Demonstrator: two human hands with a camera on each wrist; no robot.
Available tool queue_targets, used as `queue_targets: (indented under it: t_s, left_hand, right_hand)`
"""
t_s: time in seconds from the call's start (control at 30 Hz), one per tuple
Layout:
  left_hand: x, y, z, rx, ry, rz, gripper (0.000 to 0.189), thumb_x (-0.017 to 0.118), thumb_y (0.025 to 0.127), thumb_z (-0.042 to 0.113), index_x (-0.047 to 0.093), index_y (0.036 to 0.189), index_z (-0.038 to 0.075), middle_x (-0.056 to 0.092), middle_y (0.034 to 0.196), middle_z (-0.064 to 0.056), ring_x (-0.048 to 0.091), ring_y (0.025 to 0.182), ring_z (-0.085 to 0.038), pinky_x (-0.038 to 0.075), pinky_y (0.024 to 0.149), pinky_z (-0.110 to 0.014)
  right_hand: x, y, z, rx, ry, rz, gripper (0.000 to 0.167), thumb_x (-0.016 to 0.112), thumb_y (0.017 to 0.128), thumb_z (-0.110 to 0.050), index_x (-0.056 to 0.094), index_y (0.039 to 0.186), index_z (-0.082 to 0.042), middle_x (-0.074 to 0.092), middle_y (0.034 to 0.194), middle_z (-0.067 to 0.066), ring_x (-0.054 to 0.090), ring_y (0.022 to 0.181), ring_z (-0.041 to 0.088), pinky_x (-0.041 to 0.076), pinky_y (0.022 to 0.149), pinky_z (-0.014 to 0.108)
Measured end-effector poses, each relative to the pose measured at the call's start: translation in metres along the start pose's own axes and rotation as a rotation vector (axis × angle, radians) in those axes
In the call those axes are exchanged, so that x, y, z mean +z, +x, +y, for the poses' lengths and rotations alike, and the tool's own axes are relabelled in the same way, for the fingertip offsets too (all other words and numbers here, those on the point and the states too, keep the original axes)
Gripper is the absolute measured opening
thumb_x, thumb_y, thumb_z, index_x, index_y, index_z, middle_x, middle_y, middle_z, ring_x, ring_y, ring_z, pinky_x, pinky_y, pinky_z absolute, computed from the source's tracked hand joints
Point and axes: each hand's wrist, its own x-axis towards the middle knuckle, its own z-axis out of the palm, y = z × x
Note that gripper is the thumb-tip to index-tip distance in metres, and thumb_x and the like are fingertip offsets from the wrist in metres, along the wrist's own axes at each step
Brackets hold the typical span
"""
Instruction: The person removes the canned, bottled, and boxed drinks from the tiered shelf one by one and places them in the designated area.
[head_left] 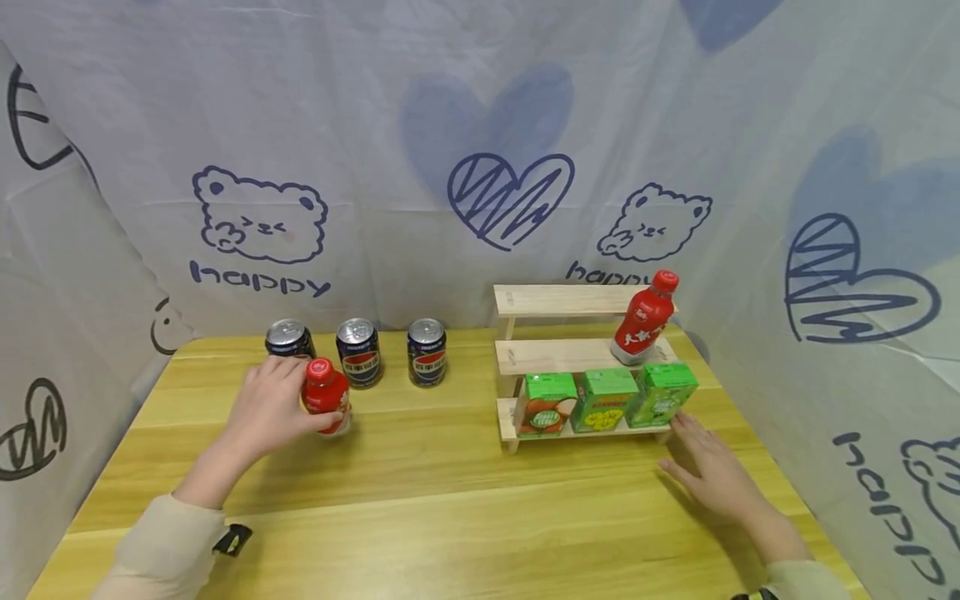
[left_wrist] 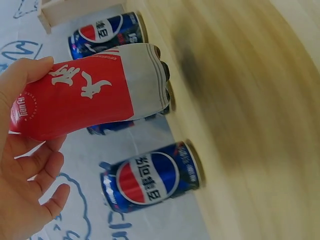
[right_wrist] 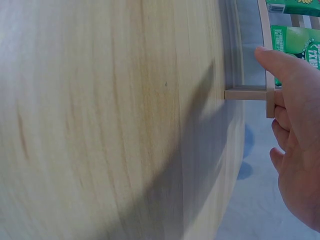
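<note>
At 11 o'clock your left hand grips a red bottle over the wooden table; at 2 your right hand sits wide beside the shelf; printed cloth hangs at 12.

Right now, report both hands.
Left hand: holding a red bottle.
Right hand: open, at the right end of the wooden shelf.

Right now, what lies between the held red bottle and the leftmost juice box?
In the head view, bare table, then the shelf's left end, separate bottle and box; the cans stand farther back.
</note>
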Motion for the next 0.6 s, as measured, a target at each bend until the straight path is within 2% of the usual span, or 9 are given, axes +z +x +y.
queue_targets:
  t_s: [0.2, 0.37, 0.6]
  left_hand:
    - [0.007, -0.003, -0.013, -0.033, -0.034, -0.015, 0.071, 0.084, 0.068, 0.043, 0.06, 0.115, -0.004, 0.064, 0.113, -0.023, 0.047, 0.115, -0.042, 0.034, 0.098, -0.061]
    - [0.01, -0.004, -0.023, -0.056, -0.052, -0.019, 0.068, 0.084, 0.069, 0.042, 0.06, 0.114, -0.004, 0.062, 0.113, -0.025, 0.047, 0.112, -0.045, 0.034, 0.095, -0.061]
    - [0.011, 0.0, -0.032, -0.074, -0.094, -0.026, 0.065, 0.084, 0.069, 0.039, 0.061, 0.112, -0.003, 0.062, 0.115, -0.027, 0.046, 0.112, -0.045, 0.032, 0.097, -0.063]
  right_hand:
    - [0.0, -0.001, -0.001, 0.001, 0.002, -0.005, 0.075, 0.06, 0.095, -0.039, 0.033, 0.147, 0.007, 0.027, 0.155, 0.028, 0.028, 0.141, 0.049, 0.014, 0.118, 0.058]
    - [0.001, -0.001, -0.001, -0.002, -0.001, 0.001, 0.075, 0.06, 0.094, -0.04, 0.034, 0.146, 0.008, 0.028, 0.154, 0.029, 0.028, 0.141, 0.049, 0.016, 0.117, 0.06]
    - [0.0, -0.001, -0.001, 0.007, 0.013, -0.01, 0.075, 0.059, 0.095, -0.04, 0.032, 0.147, 0.007, 0.026, 0.155, 0.028, 0.025, 0.142, 0.048, 0.009, 0.12, 0.055]
